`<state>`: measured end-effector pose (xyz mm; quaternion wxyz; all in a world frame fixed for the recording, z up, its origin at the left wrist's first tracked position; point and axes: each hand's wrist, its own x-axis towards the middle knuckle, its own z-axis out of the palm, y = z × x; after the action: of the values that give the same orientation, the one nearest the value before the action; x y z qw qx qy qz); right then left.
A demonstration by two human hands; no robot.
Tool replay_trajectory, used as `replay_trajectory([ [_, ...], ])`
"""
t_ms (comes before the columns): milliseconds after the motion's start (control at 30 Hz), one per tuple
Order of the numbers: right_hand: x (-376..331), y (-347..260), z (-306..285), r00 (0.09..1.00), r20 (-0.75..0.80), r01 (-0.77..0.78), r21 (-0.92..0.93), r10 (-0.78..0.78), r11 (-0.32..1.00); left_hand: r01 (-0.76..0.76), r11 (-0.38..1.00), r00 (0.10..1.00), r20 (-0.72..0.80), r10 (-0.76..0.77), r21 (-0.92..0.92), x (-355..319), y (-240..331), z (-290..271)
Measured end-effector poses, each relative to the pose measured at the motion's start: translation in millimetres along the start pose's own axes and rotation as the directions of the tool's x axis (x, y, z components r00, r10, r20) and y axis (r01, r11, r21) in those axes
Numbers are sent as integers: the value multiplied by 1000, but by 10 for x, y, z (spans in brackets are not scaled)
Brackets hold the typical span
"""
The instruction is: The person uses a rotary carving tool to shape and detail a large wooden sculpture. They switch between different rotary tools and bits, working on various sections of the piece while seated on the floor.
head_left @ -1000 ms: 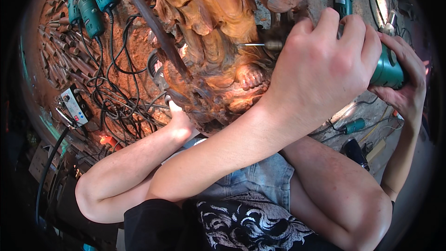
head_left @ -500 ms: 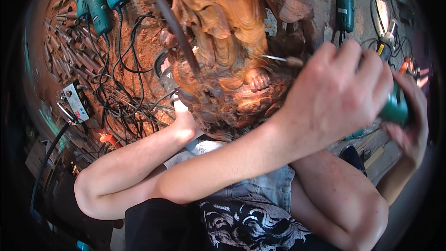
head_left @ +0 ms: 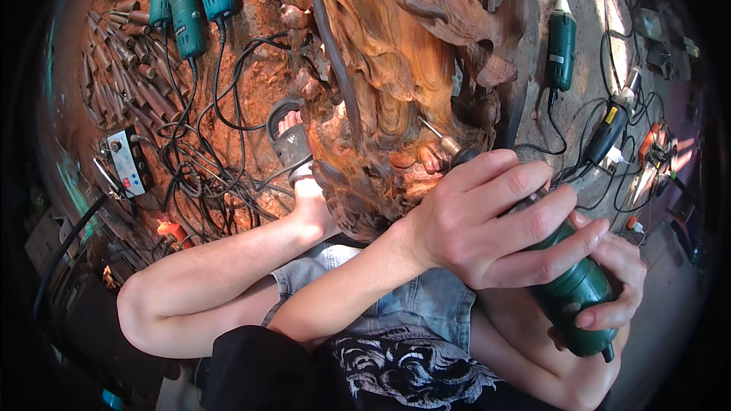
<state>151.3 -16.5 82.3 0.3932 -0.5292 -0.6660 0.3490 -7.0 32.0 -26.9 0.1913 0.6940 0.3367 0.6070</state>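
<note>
Where the bit meets the wood, a green die grinder (head_left: pixel 567 281) lies slanted at lower right, its metal collet and thin bit aimed up-left into the reddish wood carving (head_left: pixel 403 68). Left hand (head_left: pixel 495 221) wraps over the front of the grinder body, fingers closed round it. Right hand (head_left: pixel 613 281) cups the rear of the same tool from beneath, fingers curled onto it. Both forearms cross over the lap; blue denim shorts (head_left: pixel 426 301) and a black printed shirt (head_left: pixel 411 369) show below.

Carving fills the upper middle, deep flowing grooves, knobbly lobes at its lower edge just beside the bit. A bare knee and shin run left of it, foot in a grey sandal (head_left: pixel 291 141) tucked against the wood.

Floor at left: three green power tools (head_left: pixel 190 0) lying side by side, black cables (head_left: pixel 205 152) tangled below them, a row of wooden-handled chisels (head_left: pixel 126 84), a small white control box (head_left: pixel 128 164). At right, well apart, another green grinder (head_left: pixel 561 42) lying on grey ground, more cords and plugs (head_left: pixel 613 125) near it.
</note>
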Motion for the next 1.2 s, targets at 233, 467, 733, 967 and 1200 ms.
replay_trajectory([
  [233, 225, 197, -306, 909, 326, 252, 69, -260, 965, 42, 999, 996, -75, -42, 0, -5, -49, 16],
  [467, 201, 108, -321, 919, 339, 201, 32, -200, 979, 104, 992, 994, -31, -106, -65, 19, -9, -33],
  [733, 190, 11, -283, 940, 315, 149, -27, -133, 988, 87, 995, 996, -30, -88, -39, 12, -24, -32],
  [967, 213, 190, -320, 909, 327, 251, 62, -258, 966, 79, 996, 997, 5, -78, -40, -28, -1, -36],
  [1200, 123, 117, -328, 945, 272, 189, -7, -180, 982, 72, 997, 997, 9, -71, -33, -32, 19, -6],
])
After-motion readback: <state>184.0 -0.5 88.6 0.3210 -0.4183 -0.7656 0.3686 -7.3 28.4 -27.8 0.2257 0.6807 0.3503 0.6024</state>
